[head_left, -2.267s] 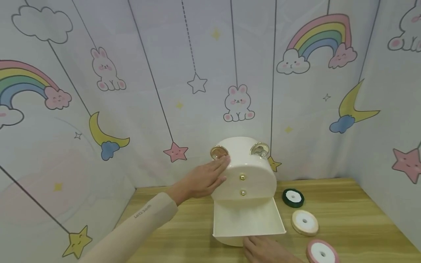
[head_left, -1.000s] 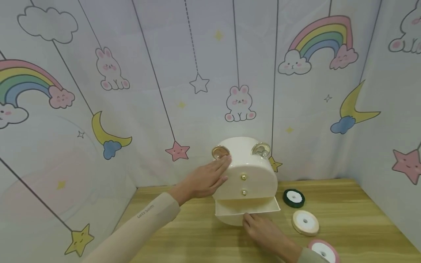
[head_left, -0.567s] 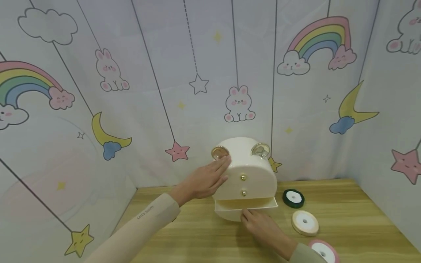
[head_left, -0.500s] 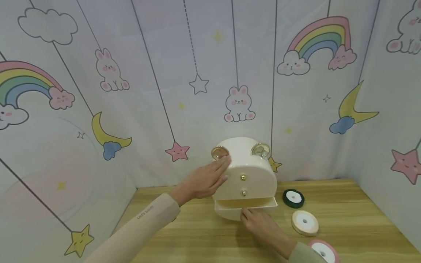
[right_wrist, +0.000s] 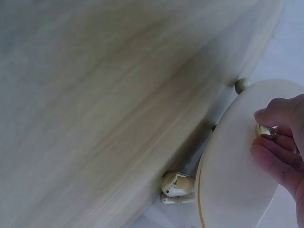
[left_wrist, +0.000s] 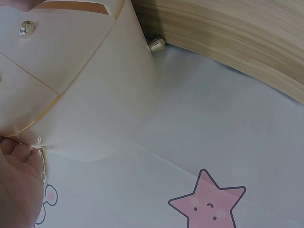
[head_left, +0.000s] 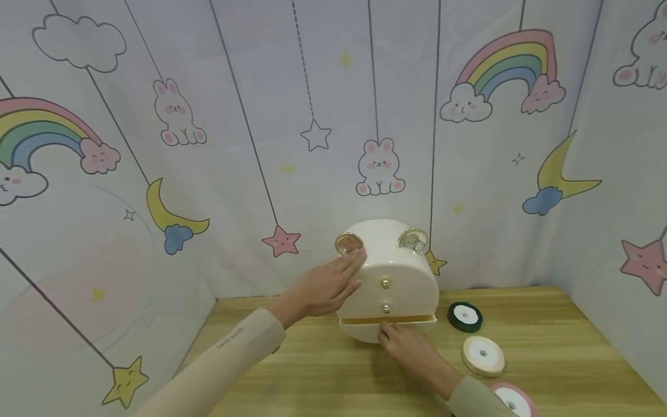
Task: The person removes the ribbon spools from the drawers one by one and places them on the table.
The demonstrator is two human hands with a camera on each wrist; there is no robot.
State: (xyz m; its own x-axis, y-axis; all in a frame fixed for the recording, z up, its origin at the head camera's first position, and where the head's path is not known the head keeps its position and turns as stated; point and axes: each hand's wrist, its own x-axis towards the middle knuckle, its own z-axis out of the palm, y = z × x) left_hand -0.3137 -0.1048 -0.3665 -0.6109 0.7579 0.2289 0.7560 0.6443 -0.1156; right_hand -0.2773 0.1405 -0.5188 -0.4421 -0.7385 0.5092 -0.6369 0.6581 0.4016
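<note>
A cream drawer box point(head_left: 383, 243) with two gold-rimmed ears stands on the table against the backdrop. Its bottom drawer point(head_left: 358, 332) sticks out slightly, leaving a narrow gap along its top. Two gold knobs point(head_left: 385, 295) mark the drawers above. My left hand point(head_left: 323, 288) rests with straight fingers on the box's upper left, beside the left ear point(head_left: 348, 241). At the drawer front, my right hand point(head_left: 414, 353) pinches the knob point(right_wrist: 264, 131) between thumb and fingers; the right wrist view shows this grip.
Right of the box lie three ribbon spools: dark green point(head_left: 465, 317), cream point(head_left: 483, 355) and pink point(head_left: 513, 399), the last partly behind the right sleeve. A printed cloth backdrop point(head_left: 250, 255) encloses the wooden table point(head_left: 312, 376). Gold feet point(right_wrist: 177, 184) support the box.
The bottom drawer has slid from far out to nearly flush, with my right hand moving inward at its front. My left hand has stayed on the box.
</note>
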